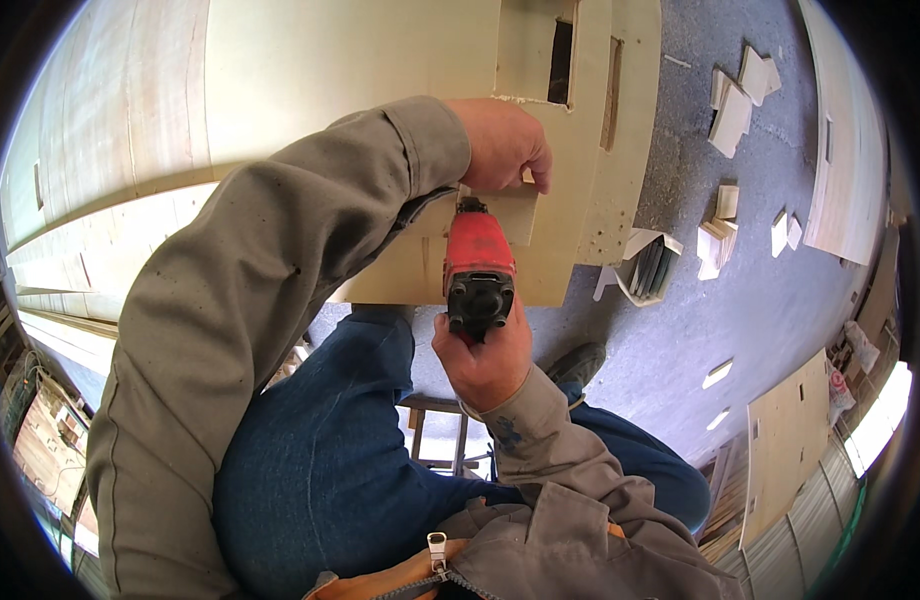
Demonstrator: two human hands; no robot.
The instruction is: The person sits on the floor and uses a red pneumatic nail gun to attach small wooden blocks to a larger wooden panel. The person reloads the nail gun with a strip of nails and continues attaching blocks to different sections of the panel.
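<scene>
My right hand (487,362) is wrapped round the handle of a red and black nail gun (479,245). The gun's nose points away from me, down by a small plywood piece (517,222) on a larger plywood sheet (410,272). From the left, my left hand (502,145) reaches across with curled fingers, gripping the far edge of that small piece. Parts of its fingers are hidden under the hand. Beyond it, the sheet has a rectangular cut-out (561,62) with a rough edge, and a narrow slot (611,95) lies to its right.
Wood offcuts (732,112) lie scattered on the grey floor (700,330) at right. An opened carton of dark strips (648,268) stands beside the sheet's near right corner. More plywood panels (848,140) lie at far right. My legs (310,440) are close below the work.
</scene>
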